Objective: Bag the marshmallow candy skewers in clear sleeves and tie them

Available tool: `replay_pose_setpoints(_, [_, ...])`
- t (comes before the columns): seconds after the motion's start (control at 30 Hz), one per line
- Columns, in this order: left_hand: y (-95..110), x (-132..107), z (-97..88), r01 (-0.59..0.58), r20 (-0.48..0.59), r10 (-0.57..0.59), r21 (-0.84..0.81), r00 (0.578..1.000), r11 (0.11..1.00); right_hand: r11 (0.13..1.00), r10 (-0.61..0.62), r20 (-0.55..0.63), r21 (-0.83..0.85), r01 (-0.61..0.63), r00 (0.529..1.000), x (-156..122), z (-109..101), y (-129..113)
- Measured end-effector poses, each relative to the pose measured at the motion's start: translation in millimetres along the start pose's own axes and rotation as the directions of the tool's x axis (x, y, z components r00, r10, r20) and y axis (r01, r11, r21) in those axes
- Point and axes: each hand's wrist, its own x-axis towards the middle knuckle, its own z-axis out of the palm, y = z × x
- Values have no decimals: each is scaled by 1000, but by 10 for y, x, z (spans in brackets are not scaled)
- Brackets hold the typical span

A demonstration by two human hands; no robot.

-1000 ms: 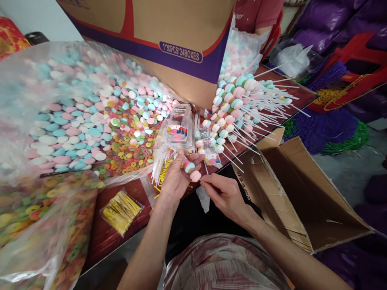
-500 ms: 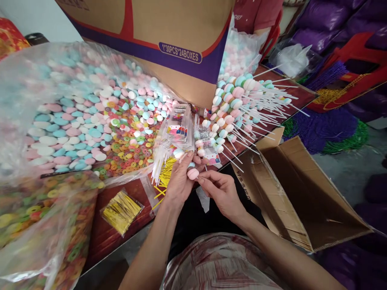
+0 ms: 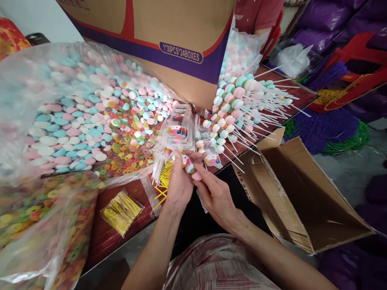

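Between my two hands is a marshmallow skewer (image 3: 189,166), its blue, white and pink pieces partly covered by fingers. My left hand (image 3: 180,183) is closed around it from the left. From the right, the fingers of my right hand (image 3: 215,192) close over the lower pieces, by a pink marshmallow (image 3: 196,176). The skewer's stick is hidden. Just beyond my hands lie a stack of printed clear packets (image 3: 179,131), white sticks (image 3: 157,167) and yellow twist ties (image 3: 165,175). Finished-looking marshmallow skewers (image 3: 232,104) are piled to the right, their sticks pointing rightward.
Loose marshmallows (image 3: 69,133) and gummy rings (image 3: 130,155) spread over plastic at left. A bag of gummy rings (image 3: 45,225) and a packet of yellow ties (image 3: 121,212) sit nearer. A large carton (image 3: 151,48) stands behind; an open carton (image 3: 302,197) is right. Someone sits opposite (image 3: 256,16).
My right hand has shifted up and left, from pinching at the pink marshmallow's lower end to closing over the skewer's pieces. The skewer has turned slightly in my left hand.
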Motion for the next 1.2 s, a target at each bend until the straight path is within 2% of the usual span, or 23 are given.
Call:
replay_pose_setpoints(0.13, [63,-4,31,27,-49,-29,-47,998,999,942,161,-1,299,-154,987,-4,40,8])
replay_pose_setpoints(0.23, [57,-12,61,20,-83,-24,-46,996,999,907,210,-11,375,-191,978,-3,45,-3])
replay_pose_setpoints(0.3, [28,-20,62,7,-72,-10,-34,997,999,953,116,-69,290,-91,991,7,44,1])
replay_pose_setpoints(0.37, [-3,-30,44,-3,-21,3,-4,1000,1000,992,-52,-116,110,64,992,30,35,25])
replay_pose_setpoints(0.43, [-27,-43,18,-19,43,16,68,999,997,977,-193,-108,-108,182,975,65,21,65])
replay_pose_setpoints(0.53, [-40,-58,-11,-55,85,41,174,996,983,915,-264,-46,-329,235,963,115,3,109])
replay_pose_setpoints(0.6, [-28,-57,-18,-51,86,36,179,996,983,914,-260,-44,-334,231,964,128,0,105])
replay_pose_setpoints(0.73, [37,-26,-19,11,37,-15,100,999,995,954,-241,-93,-207,218,966,81,17,80])
replay_pose_setpoints(0.83, [46,-10,-14,29,-2,-29,78,1000,997,927,-277,-75,-284,246,958,28,36,132])
replay_pose_setpoints(0.9, [1,-16,-9,25,4,-25,111,1000,994,918,-243,-56,-336,211,968,22,47,175])
replay_pose_setpoints(0.97, [-73,-35,0,12,-5,-12,147,1000,989,942,-175,-66,-302,148,982,43,59,185])
replay_pose_setpoints(1.1, [-164,-66,17,53,-54,-46,146,998,988,999,9,-155,35,-4,988,113,77,91])
replay_pose_setpoints(1.2, [-75,-51,17,149,13,-153,168,988,975,928,245,-135,319,-192,960,147,45,11])
